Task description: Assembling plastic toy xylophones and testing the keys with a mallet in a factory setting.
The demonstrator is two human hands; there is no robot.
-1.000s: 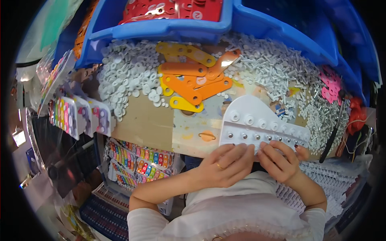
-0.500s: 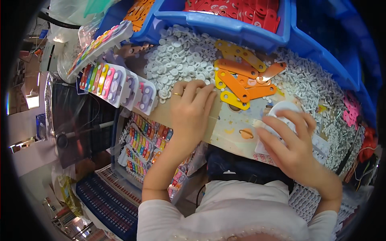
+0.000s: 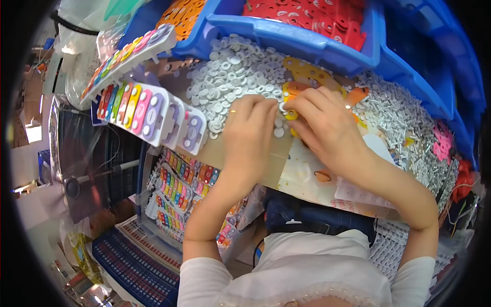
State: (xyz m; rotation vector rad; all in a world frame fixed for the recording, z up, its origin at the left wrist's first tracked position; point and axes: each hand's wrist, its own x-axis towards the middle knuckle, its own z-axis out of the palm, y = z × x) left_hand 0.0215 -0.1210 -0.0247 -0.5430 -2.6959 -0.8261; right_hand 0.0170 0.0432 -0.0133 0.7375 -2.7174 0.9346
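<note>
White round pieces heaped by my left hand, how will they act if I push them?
The white round pieces look small and thin, so each is probably light. They lie loose in a heap, so pushing would likely scatter them. Their round rims suggest one could roll if stood on edge.

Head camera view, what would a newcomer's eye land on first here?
Probably the rainbow-barred toy xylophones at the left, then the red pieces in a blue bin at the top. In the middle, the left hand is at the near edge of a heap of white rings, and the right hand is at the orange and yellow bars.
</note>
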